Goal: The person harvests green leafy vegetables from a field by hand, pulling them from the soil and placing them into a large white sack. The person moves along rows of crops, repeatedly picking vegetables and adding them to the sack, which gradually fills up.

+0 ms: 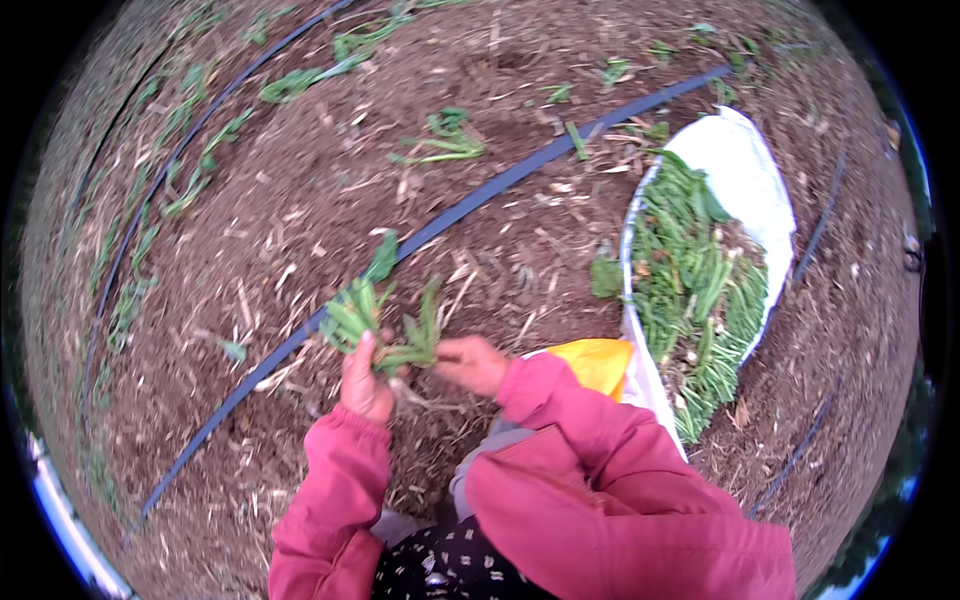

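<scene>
My left hand (pixel 366 388) grips a bunch of leafy green plants (pixel 352 315), the thumb pressed along the cut-looking stems. Pale roots (pixel 420 397) trail out below it, blurred. My right hand (pixel 472 364) has its fingers curled and pinched at a leafy green stem (pixel 421 337) beside the bunch; motion blur hides the exact fingertip contact. To the right stands a white sack (pixel 757 169), its mouth wide, filled with pulled green plants (pixel 697 277) with small whitish root ends showing among the stems.
A dark flat drip line (pixel 495 185) crosses the brown soil diagonally beyond my hands. More dark tubing (pixel 161 176) curves along the left. Loose plants (pixel 454 139) lie scattered over straw-strewn ground. A yellow patch of material (pixel 596 364) shows beside the sack, near my right sleeve.
</scene>
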A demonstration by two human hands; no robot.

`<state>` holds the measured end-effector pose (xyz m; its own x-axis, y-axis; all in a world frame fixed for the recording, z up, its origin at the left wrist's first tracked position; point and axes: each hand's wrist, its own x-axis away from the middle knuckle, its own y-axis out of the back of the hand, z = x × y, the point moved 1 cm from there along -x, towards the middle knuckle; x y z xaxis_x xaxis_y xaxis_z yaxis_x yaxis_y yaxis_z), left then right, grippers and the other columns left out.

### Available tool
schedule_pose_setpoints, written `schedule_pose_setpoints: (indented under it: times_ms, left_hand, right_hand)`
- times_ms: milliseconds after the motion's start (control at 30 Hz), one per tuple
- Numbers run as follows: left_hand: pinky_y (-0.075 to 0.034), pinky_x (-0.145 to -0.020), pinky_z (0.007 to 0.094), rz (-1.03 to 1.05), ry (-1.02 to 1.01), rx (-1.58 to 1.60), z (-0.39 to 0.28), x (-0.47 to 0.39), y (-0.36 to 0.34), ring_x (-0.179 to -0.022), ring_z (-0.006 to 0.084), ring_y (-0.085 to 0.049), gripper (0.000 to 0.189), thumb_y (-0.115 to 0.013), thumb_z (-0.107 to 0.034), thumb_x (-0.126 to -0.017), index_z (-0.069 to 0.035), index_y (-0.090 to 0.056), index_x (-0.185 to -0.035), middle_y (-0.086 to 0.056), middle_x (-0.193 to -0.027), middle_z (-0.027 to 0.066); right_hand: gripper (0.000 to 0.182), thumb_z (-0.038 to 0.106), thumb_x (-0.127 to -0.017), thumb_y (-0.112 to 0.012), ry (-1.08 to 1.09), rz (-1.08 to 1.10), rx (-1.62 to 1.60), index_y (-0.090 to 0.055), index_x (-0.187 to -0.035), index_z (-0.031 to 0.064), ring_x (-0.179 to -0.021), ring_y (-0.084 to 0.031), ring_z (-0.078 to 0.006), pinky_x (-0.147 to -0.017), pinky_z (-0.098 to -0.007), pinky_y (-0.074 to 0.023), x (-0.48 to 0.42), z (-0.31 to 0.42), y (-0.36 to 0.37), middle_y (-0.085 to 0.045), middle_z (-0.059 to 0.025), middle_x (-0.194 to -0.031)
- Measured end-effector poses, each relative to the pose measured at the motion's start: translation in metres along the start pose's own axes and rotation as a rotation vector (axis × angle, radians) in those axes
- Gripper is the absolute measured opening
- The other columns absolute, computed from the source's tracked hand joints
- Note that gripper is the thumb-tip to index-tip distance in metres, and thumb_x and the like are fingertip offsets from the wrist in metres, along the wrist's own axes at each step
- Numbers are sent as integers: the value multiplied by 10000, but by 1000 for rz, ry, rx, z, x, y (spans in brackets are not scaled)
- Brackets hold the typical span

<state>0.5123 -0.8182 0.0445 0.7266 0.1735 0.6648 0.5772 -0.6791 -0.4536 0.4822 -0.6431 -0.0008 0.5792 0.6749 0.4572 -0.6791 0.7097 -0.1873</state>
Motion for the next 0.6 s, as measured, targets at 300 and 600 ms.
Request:
schedule_pose_setpoints:
  times_ms: [300, 600]
  left_hand:
    - [-362, -392, 201, 223, 34, -78, -15, -11, 0, -545, 95, -508, 424, -664, -376, -787, -115, -504, -1080, -555, -751, -3]
    - [-293, -351, 215, 162, 317, -353, 1, -11, 11, -421, 87, -405, 341, -672, -167, -768, -113, -441, -1013, -468, -626, -1]
  right_hand:
    - [216, 215, -808, -548, 546, -264, 930, -601, -991, 113, -746, -587, -263, -599, -398, -484, -2, 73, 79, -571, -71, -835]
    - [186, 219, -844, -585, -62, -1147, 295, -659, -926, 69, -618, -569, -114, -576, -272, -456, -29, -8, 307, -629, -33, -709]
